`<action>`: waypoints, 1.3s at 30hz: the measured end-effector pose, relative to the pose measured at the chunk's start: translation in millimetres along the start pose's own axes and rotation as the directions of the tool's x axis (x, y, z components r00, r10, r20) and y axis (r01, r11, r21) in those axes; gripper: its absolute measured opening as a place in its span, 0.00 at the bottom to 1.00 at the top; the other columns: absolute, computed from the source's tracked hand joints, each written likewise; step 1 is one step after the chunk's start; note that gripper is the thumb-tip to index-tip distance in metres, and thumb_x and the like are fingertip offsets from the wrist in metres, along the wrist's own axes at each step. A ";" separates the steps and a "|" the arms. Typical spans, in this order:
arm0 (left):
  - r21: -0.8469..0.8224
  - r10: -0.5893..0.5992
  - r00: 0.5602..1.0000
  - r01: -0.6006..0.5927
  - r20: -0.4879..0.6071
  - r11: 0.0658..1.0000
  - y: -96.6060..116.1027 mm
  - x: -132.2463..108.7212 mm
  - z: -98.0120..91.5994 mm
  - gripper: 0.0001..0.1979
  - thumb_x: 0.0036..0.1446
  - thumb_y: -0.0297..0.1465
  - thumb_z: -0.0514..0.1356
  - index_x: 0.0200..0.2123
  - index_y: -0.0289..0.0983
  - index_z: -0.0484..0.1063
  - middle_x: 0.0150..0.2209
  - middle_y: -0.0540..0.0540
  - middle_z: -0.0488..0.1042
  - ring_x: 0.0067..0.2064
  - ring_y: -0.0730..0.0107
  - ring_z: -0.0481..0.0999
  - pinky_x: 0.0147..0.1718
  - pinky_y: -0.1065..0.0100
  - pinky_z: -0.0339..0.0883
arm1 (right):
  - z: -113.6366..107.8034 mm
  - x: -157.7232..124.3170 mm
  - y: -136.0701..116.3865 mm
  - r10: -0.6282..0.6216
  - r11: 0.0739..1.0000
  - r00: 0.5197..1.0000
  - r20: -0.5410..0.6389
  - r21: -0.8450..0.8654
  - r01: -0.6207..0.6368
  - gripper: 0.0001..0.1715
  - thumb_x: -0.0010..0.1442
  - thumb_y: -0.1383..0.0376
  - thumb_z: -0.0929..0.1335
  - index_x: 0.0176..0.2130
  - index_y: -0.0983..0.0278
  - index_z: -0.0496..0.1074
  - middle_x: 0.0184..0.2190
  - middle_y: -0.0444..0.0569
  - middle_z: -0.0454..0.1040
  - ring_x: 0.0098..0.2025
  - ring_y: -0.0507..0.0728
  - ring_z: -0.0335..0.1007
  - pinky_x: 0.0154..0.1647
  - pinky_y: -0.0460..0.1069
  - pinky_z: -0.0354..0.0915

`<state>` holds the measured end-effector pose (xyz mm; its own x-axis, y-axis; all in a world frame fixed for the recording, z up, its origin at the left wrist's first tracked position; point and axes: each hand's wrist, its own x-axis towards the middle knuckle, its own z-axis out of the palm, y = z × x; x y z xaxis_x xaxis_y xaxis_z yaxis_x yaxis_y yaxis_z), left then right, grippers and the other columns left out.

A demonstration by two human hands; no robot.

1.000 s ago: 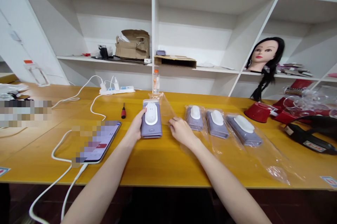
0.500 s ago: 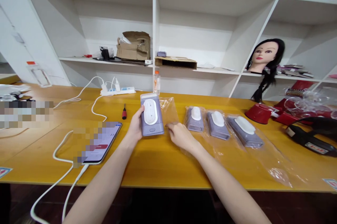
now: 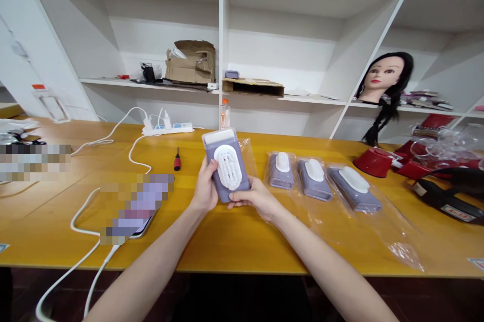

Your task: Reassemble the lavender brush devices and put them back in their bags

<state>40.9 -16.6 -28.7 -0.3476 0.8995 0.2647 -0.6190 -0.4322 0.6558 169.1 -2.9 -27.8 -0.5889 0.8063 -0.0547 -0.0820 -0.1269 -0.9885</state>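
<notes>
Between my hands is a purple box-shaped device (image 3: pixel 245 163) with a white oval, ridged plate on its face; its exact kind I cannot tell. My left hand (image 3: pixel 207 186) grips its left side, the thumb at the oval's edge. At the lower right corner, my right hand (image 3: pixel 257 196) closes on it, thumb near the bottom of the front. The device is tilted to the left above the table. Behind it lies a clear plastic bag (image 3: pixel 247 153), partly hidden. To the right, similar devices rest on clear plastic: one (image 3: pixel 282 179), another (image 3: pixel 315 191) and a third (image 3: pixel 359 198).
On the left lie a red-handled screwdriver (image 3: pixel 177 162) and a phone (image 3: pixel 151 206) with a white cable. A power strip (image 3: pixel 170 129) stands at the back. Red stands (image 3: pixel 372 162), a black strap (image 3: pixel 446 196) and a mannequin head (image 3: pixel 383 77) are at right.
My right hand has come from the table beside the bag onto the device's lower right corner. The device has moved slightly right and tilted leftward.
</notes>
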 end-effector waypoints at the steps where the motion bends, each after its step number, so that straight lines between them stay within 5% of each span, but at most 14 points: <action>1: 0.019 0.015 1.000 -0.015 0.014 1.000 -0.6 -1.6 0.5 0.14 0.47 0.39 0.63 0.38 0.41 0.70 0.38 0.51 0.76 0.42 0.66 0.74 0.41 0.69 0.67 | -1.3 0.4 0.7 0.021 1.000 1.000 0.000 -0.004 -0.021 0.22 0.36 0.69 0.74 0.35 0.68 0.68 0.25 0.45 0.74 0.22 0.52 0.73 0.22 0.43 0.62; 11: 0.042 0.022 0.998 -0.019 -0.063 0.999 -4.6 -1.1 -1.9 0.11 0.46 0.39 0.64 0.32 0.40 0.70 0.29 0.53 0.75 0.33 0.72 0.74 0.34 0.73 0.65 | 6.5 4.1 9.1 -0.142 0.988 0.989 -0.043 0.049 0.144 0.23 0.32 0.70 0.75 0.32 0.67 0.69 0.25 0.43 0.75 0.24 0.53 0.71 0.29 0.51 0.71; 18: 0.052 0.013 0.999 -0.015 0.041 0.999 -2.1 -1.6 0.8 0.13 0.46 0.38 0.64 0.34 0.40 0.70 0.31 0.53 0.75 0.33 0.71 0.74 0.36 0.71 0.67 | -4.7 3.7 4.9 -0.008 0.998 1.000 0.019 -0.061 0.009 0.22 0.35 0.70 0.75 0.33 0.67 0.68 0.22 0.42 0.73 0.16 0.50 0.70 0.15 0.41 0.53; 22: -0.027 -0.017 0.997 0.015 -0.072 1.000 0.0 1.3 1.8 0.12 0.48 0.39 0.62 0.35 0.39 0.71 0.34 0.52 0.76 0.37 0.69 0.75 0.38 0.71 0.68 | -3.2 1.5 5.7 0.067 0.997 0.997 0.029 -0.028 -0.066 0.21 0.36 0.69 0.75 0.32 0.65 0.66 0.20 0.40 0.72 0.14 0.49 0.68 0.13 0.41 0.48; 26: -0.091 -0.101 0.986 0.089 -0.130 0.992 2.3 4.1 3.2 0.11 0.54 0.39 0.56 0.36 0.39 0.72 0.36 0.50 0.77 0.41 0.65 0.76 0.40 0.67 0.69 | 6.9 -0.3 10.0 -0.034 0.998 0.999 -0.041 0.047 0.036 0.19 0.35 0.68 0.75 0.29 0.65 0.67 0.18 0.37 0.68 0.13 0.45 0.58 0.11 0.42 0.50; 30: -0.090 -0.100 0.979 0.085 -0.178 0.992 2.7 3.8 5.9 0.11 0.55 0.39 0.55 0.35 0.40 0.73 0.37 0.51 0.78 0.44 0.65 0.75 0.43 0.67 0.69 | 12.8 -0.8 9.6 -0.120 0.989 0.986 -0.116 0.074 0.129 0.19 0.34 0.67 0.75 0.28 0.65 0.68 0.18 0.37 0.66 0.17 0.45 0.54 0.15 0.42 0.51; 35: -0.141 -0.135 0.975 0.111 -0.176 0.984 3.1 1.5 8.1 0.13 0.55 0.40 0.55 0.37 0.39 0.73 0.38 0.50 0.78 0.46 0.64 0.74 0.45 0.66 0.68 | 11.2 -1.5 5.7 -0.144 0.988 0.983 -0.110 0.043 0.150 0.20 0.32 0.70 0.75 0.31 0.65 0.72 0.24 0.41 0.72 0.27 0.50 0.63 0.30 0.45 0.61; 39: -0.164 -0.199 0.969 0.175 -0.143 0.971 4.8 1.3 8.2 0.15 0.57 0.41 0.53 0.38 0.39 0.73 0.39 0.49 0.78 0.45 0.64 0.75 0.45 0.66 0.68 | 10.3 -1.8 6.7 -0.197 0.977 0.976 -0.090 0.066 0.203 0.19 0.34 0.71 0.74 0.31 0.65 0.72 0.25 0.41 0.72 0.29 0.51 0.64 0.32 0.46 0.60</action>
<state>43.2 -16.9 -19.4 -0.3143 0.9490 0.0250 -0.7774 -0.2724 0.5670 161.4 -11.2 -32.9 -0.4865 0.8642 0.1282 -0.2525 0.0014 -0.9676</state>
